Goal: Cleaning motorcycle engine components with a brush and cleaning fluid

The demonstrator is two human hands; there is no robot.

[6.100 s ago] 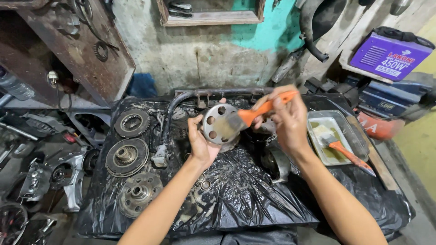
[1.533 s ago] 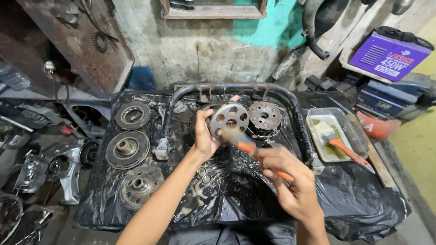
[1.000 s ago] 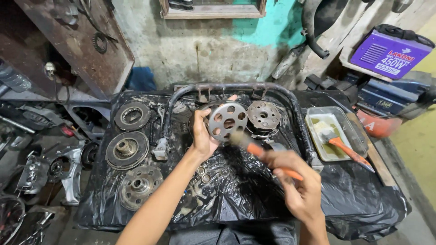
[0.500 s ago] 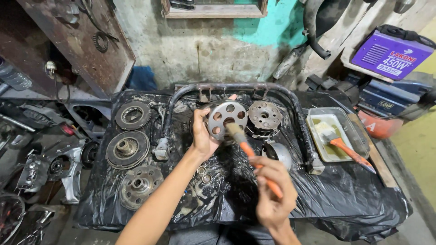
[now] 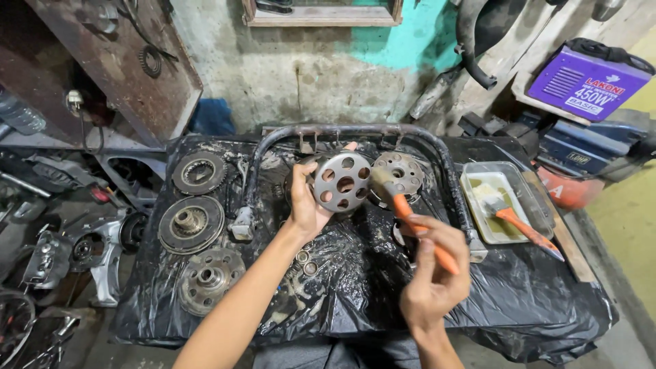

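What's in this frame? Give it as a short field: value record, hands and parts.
left hand: holds a round metal disc with holes, lifted above the table
right hand: grips an orange-handled brush, bristles against the disc's right edge
surface: black plastic sheet, wet and greasy
left of the hands: three round clutch parts lying flat in a column
behind the disc: another holed round part, inside a bent metal tube frame
right: shallow tray with a second brush in it

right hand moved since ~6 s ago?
Yes. The right hand dropped from beside the tray, toward the table's near edge, still gripping the orange-handled brush.
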